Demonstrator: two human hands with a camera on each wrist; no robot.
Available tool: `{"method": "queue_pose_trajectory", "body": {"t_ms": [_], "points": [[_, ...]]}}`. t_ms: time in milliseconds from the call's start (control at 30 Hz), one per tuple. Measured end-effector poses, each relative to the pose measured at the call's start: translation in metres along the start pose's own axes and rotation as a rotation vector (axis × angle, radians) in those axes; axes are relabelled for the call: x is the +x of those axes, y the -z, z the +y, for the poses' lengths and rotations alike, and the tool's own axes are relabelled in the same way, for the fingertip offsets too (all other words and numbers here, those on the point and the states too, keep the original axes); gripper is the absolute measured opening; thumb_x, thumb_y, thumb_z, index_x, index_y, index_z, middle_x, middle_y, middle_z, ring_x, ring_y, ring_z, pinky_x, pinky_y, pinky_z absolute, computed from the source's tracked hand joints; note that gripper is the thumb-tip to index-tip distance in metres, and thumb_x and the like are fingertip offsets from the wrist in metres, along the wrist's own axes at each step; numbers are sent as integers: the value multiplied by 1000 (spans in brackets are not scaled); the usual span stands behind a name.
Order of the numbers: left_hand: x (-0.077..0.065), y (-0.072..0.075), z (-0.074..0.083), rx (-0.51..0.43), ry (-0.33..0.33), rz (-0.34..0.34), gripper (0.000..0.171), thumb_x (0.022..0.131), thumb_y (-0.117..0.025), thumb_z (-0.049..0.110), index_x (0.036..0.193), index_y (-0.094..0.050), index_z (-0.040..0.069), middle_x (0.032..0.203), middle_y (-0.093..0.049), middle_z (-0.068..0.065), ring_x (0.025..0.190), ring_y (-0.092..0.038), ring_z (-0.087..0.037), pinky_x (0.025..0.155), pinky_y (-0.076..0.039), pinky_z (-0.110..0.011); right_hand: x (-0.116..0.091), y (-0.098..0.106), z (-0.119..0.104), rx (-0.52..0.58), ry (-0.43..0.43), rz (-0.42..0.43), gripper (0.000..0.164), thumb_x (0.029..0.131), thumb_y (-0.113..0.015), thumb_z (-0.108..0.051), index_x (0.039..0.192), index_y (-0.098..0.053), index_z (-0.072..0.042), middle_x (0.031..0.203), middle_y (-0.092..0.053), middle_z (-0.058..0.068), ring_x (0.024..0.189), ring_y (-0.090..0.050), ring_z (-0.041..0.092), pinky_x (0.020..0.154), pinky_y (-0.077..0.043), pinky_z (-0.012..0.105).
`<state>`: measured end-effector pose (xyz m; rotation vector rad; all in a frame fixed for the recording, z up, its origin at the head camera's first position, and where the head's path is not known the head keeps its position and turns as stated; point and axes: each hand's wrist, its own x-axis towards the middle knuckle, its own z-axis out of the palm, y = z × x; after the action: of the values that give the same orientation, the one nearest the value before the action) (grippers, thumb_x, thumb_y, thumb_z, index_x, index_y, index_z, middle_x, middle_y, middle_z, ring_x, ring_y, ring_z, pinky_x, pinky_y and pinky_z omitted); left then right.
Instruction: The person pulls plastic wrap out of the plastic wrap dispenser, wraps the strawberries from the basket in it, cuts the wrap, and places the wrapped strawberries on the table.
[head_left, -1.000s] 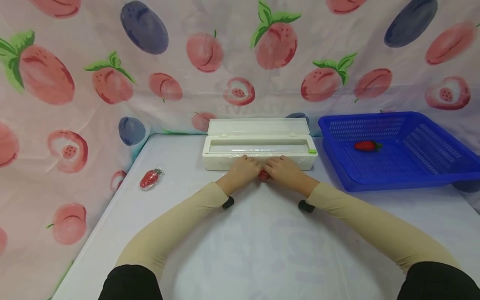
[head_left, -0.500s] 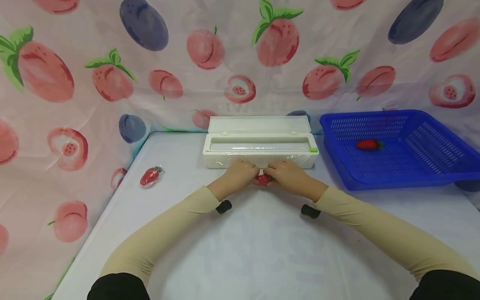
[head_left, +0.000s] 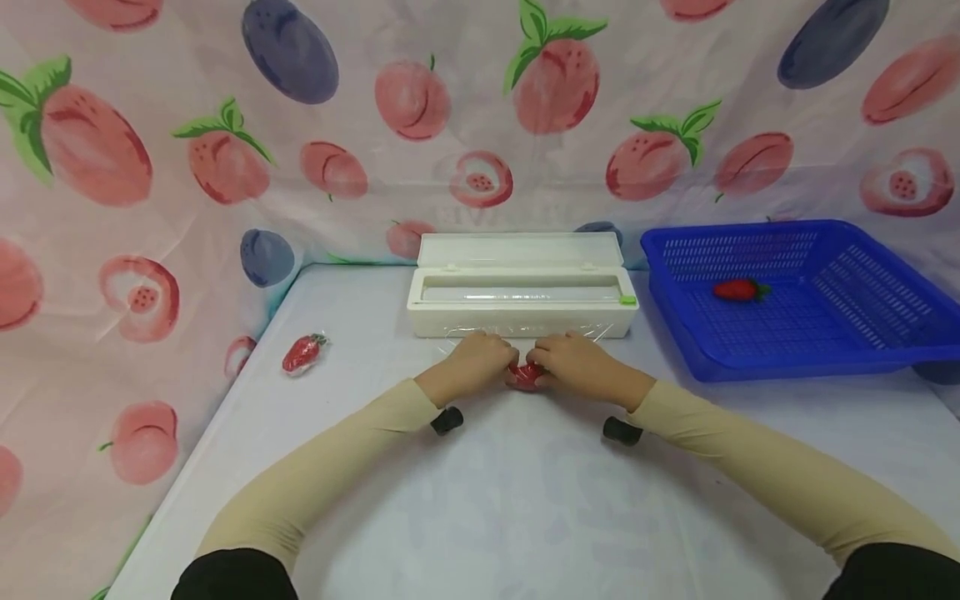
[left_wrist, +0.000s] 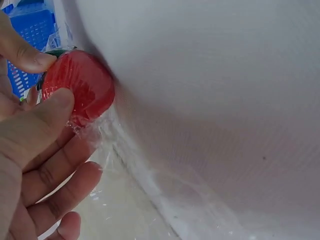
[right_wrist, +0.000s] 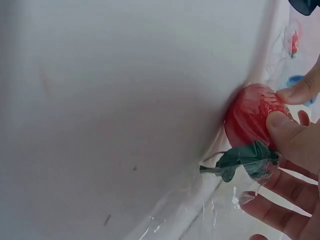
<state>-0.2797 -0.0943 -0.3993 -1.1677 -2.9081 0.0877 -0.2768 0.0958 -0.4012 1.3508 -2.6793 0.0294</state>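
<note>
Currently | left hand, right hand: pinching glossy rounded strawberry | crinkled clear wrap, seemingly plastic

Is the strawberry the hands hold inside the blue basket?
No, the left hand and right hand hold that strawberry outside the basket, by the white box.

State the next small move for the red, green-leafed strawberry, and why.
Probably roll the red, green-leafed strawberry gently into the clear, thin plastic film: the left hand and right hand both grip it, and loose film spreads out from it, near the white rectangular box.
</note>
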Motion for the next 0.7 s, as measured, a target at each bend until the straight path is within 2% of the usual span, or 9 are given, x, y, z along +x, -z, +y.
{"method": "queue_pose_trajectory", "body": {"t_ms": [67, 267, 367, 500, 600, 700], "points": [[-1, 0, 0, -22, -11, -4, 16, 81, -70, 31, 89, -71, 18, 90, -72, 5, 87, -66, -13, 75, -49, -31, 0, 1, 0, 23, -3, -15, 27, 79, -72, -29, 98, -65, -10, 87, -63, 0, 81, -57, 14, 66, -41, 31], [-10, 2, 4, -111, -32, -73, 18, 85, -67, 31, 92, -71, 15, 91, -72, 4, 88, -66, -13, 79, -49, -32, -4, 0, 0, 114, 25, -93, 24, 83, -69, -25, 101, -66, -10, 90, -64, 0, 85, -58, 15, 71, -46, 34], [-17, 5, 8, -59, -43, -82, 22, 87, -65, 36, 95, -70, 16, 91, -71, 3, 88, -66, -14, 79, -48, -33, -6, 2, -1, 150, 50, -121, 23, 85, -67, -24, 102, -66, -9, 91, -64, 1, 85, -59, 16, 70, -46, 33], [-27, 7, 16, 68, -38, -32, 34, 86, -63, 43, 105, -67, 16, 101, -68, 1, 96, -63, -17, 84, -47, -33, -9, 4, -2, 168, 52, -156, 23, 88, -63, -24, 105, -66, -8, 95, -65, 3, 88, -59, 17, 70, -47, 33], [-31, 8, 20, 113, -41, 3, 39, 84, -64, 44, 111, -65, 15, 106, -66, 1, 100, -60, -17, 87, -46, -32, -10, 2, -2, 173, 35, -173, 24, 90, -60, -24, 106, -66, -8, 98, -65, 4, 89, -60, 17, 72, -47, 34], [-34, 7, 24, 124, -58, -2, 39, 84, -66, 42, 110, -65, 14, 107, -66, 0, 101, -60, -18, 88, -47, -33, -11, 0, -3, 171, 21, -167, 24, 92, -58, -24, 108, -66, -8, 99, -64, 4, 90, -60, 19, 73, -48, 36]]}}
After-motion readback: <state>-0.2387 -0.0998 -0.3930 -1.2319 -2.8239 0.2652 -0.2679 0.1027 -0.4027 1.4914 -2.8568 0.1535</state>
